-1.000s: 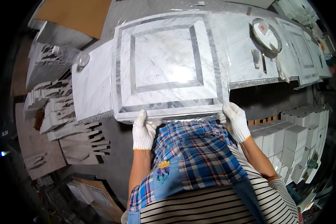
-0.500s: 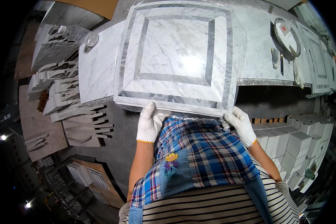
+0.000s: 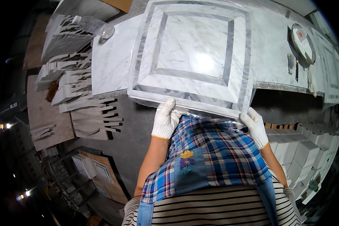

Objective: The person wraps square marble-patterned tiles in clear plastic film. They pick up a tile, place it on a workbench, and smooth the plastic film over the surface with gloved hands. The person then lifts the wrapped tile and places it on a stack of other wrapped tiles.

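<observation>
A square white marble panel point(image 3: 194, 41) with grey inlaid bands lies before me on the bench, its near edge jutting toward my apron. Clear plastic film point(image 3: 199, 113) shows crumpled under that near edge. My left hand point(image 3: 165, 118), in a white knit glove, grips the near edge left of the middle, thumb on top. At the near right corner my right hand point(image 3: 254, 126), gloved the same way, is closed on the edge with the thumb above. The fingers beneath the panel are hidden on both sides.
A clear plastic bottle point(image 3: 94, 27) lies at the bench's left end. On the right are an oval dish point(image 3: 303, 44), a brush point(image 3: 291, 63) and another inlaid panel point(image 3: 329, 64). Stacked white pieces point(image 3: 303, 154) stand below right; cut strips point(image 3: 75, 84) sit at left.
The whole scene, hands and panel included, has shifted rightward in view and tilted slightly. Both hands keep their hold on the panel's near edge.
</observation>
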